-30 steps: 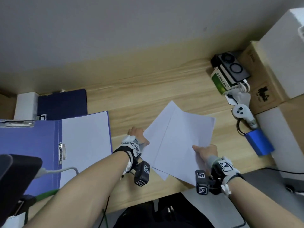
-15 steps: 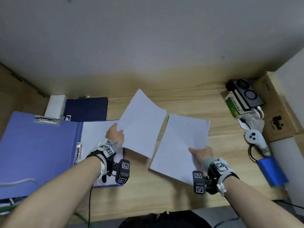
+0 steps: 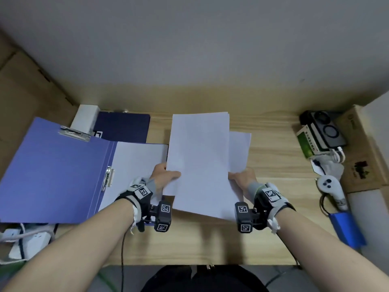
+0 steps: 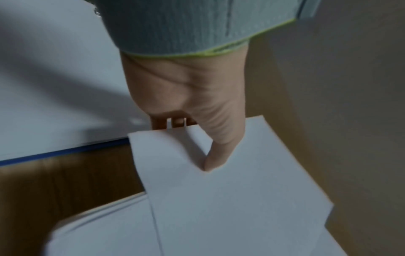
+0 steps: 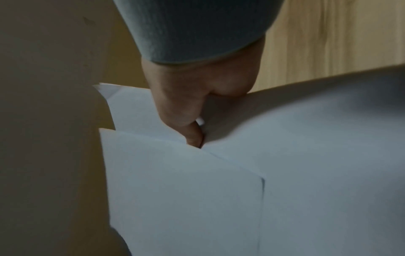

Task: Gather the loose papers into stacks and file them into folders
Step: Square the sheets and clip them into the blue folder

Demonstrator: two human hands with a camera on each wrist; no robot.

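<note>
Two white sheets overlap above the middle of the wooden desk (image 3: 273,165). My left hand (image 3: 166,175) pinches the upper sheet (image 3: 197,157) at its left edge, thumb on top (image 4: 219,138). My right hand (image 3: 242,179) pinches the lower sheet (image 3: 240,150) at its right edge, the thumb (image 5: 188,121) between the two sheets. An open light-blue folder (image 3: 52,175) with a metal clip (image 3: 108,178) lies at the left, a white sheet (image 3: 134,165) in its right half. A closed dark-blue folder (image 3: 122,127) lies behind it.
A white box (image 3: 85,119) stands at the back left. At the right are a black device on a green box (image 3: 320,135), a white controller (image 3: 330,188), a blue pack (image 3: 347,228) and cardboard boxes (image 3: 362,148). A power strip (image 3: 27,243) lies at the lower left.
The two sheets, held apart half a second ago, have come together and now overlap at the desk's middle. My left hand moved right with its sheet. The camera view tilted up and left.
</note>
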